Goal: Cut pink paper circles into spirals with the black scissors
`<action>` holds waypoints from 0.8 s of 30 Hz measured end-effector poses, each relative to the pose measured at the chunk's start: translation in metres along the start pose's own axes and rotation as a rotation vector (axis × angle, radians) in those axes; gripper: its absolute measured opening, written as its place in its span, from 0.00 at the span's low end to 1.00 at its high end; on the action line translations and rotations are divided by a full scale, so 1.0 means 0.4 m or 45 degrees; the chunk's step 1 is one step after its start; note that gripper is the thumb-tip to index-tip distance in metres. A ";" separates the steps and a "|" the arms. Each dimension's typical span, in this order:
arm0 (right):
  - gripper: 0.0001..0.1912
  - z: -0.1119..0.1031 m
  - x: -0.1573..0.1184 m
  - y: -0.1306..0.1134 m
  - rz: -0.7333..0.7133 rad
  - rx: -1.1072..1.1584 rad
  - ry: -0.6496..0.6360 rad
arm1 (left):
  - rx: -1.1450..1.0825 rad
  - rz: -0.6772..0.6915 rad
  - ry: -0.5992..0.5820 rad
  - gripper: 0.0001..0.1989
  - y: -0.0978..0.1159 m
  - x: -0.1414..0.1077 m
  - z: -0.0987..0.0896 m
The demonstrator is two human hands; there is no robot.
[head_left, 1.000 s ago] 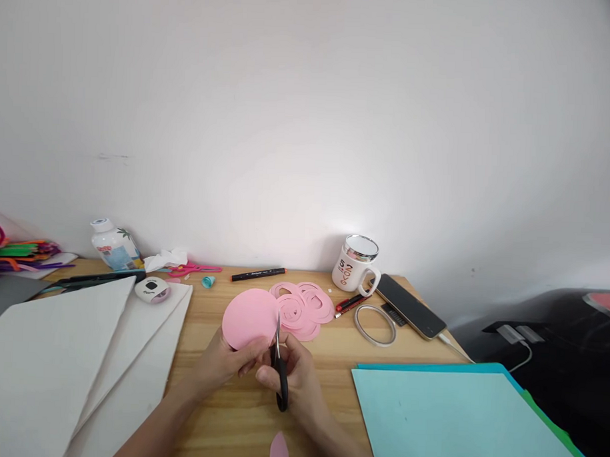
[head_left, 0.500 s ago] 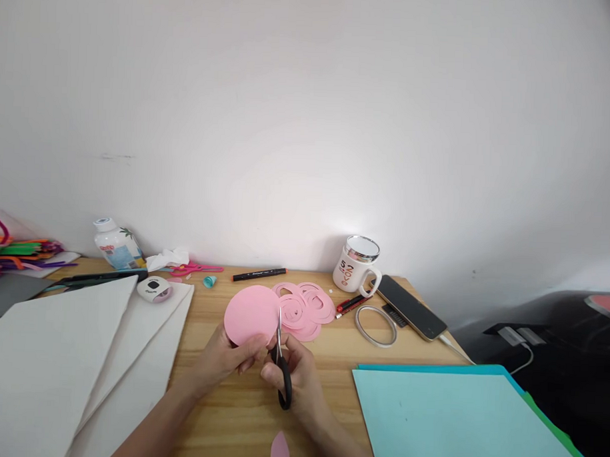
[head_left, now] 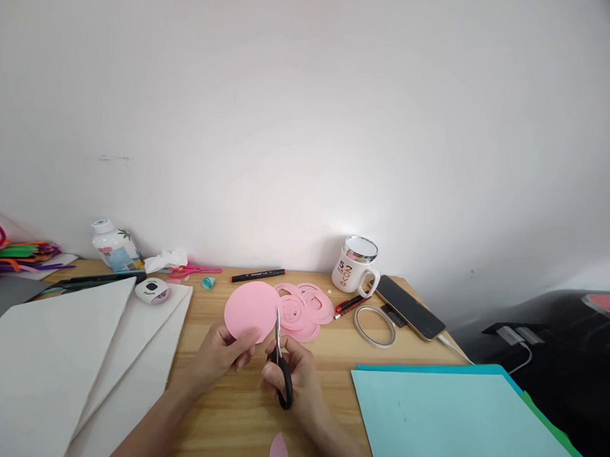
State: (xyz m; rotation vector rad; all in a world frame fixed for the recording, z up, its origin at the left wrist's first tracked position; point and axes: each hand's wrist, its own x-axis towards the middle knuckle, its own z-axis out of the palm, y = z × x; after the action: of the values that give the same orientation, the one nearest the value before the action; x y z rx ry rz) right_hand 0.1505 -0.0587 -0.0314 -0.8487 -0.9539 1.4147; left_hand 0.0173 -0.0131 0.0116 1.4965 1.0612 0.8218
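A round pink paper disc (head_left: 251,310) is pinched at its lower edge by my left hand (head_left: 223,355), thumb on top. My right hand (head_left: 297,381) grips black-handled scissors (head_left: 285,381), whose blades point up at the disc's right edge. Whether the blades are apart is hard to tell. Just behind the scissors lie several pink paper spirals (head_left: 305,312), overlapping on the wooden table (head_left: 228,419). A pink leaf-shaped scrap (head_left: 278,452) rests near the bottom edge of the view.
White boards (head_left: 45,359) cover the left side; turquoise sheets (head_left: 443,413) lie at right. Along the back are a bottle (head_left: 117,248), pink scissors (head_left: 193,270), a marker (head_left: 258,275), a mug (head_left: 354,267) and a phone (head_left: 412,309). A tape ring (head_left: 375,326) lies before the mug.
My left hand has shifted slightly left and its thumb has slid down-left on the disc, away from the scissors. The disc has tilted or turned a little. The right hand stays nearly in place.
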 end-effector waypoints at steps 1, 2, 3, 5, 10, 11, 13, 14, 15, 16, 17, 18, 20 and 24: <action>0.15 0.002 -0.001 0.000 -0.002 -0.004 0.003 | -0.008 -0.001 0.009 0.21 0.001 0.000 0.002; 0.16 0.004 -0.003 -0.001 -0.004 -0.007 0.006 | -0.016 0.003 0.021 0.21 0.003 0.000 0.004; 0.16 0.007 -0.004 -0.001 -0.002 -0.009 0.010 | -0.026 0.008 0.031 0.21 0.003 0.000 0.006; 0.17 0.012 -0.007 -0.003 0.011 -0.005 0.011 | -0.043 0.016 0.020 0.21 0.005 -0.001 0.010; 0.19 0.019 -0.007 -0.018 -0.020 0.043 -0.030 | -0.043 -0.014 -0.047 0.16 0.009 -0.004 0.016; 0.19 0.019 -0.006 -0.023 -0.039 0.059 -0.044 | -0.038 -0.017 -0.044 0.15 0.009 -0.004 0.017; 0.19 0.019 -0.004 -0.032 -0.077 0.088 -0.083 | -0.028 -0.028 -0.057 0.13 0.006 -0.004 0.016; 0.20 0.019 -0.003 -0.036 -0.094 0.100 -0.106 | -0.025 -0.037 -0.067 0.12 0.003 -0.004 0.015; 0.20 0.019 -0.003 -0.040 -0.107 0.106 -0.127 | -0.023 -0.045 -0.082 0.12 0.001 -0.004 0.014; 0.20 0.019 -0.002 -0.042 -0.115 0.108 -0.141 | -0.022 -0.048 -0.094 0.12 -0.001 -0.004 0.013; 0.21 0.019 -0.001 -0.045 -0.119 0.109 -0.150 | -0.022 -0.049 -0.103 0.12 -0.002 -0.003 0.012; 0.22 0.020 -0.001 -0.046 -0.123 0.111 -0.155 | -0.020 -0.045 -0.110 0.12 -0.003 -0.003 0.011; 0.22 0.021 -0.001 -0.049 -0.128 0.116 -0.161 | -0.011 -0.030 -0.124 0.14 -0.002 -0.003 0.008; 0.21 0.024 0.000 -0.051 -0.141 0.129 -0.180 | 0.006 -0.003 -0.156 0.15 0.000 -0.004 0.002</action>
State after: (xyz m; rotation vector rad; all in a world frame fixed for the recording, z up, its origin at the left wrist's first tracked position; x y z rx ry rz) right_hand 0.1499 -0.0594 -0.0088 -0.6178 -1.0111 1.4288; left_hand 0.0175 -0.0148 0.0116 1.5292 0.9739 0.7168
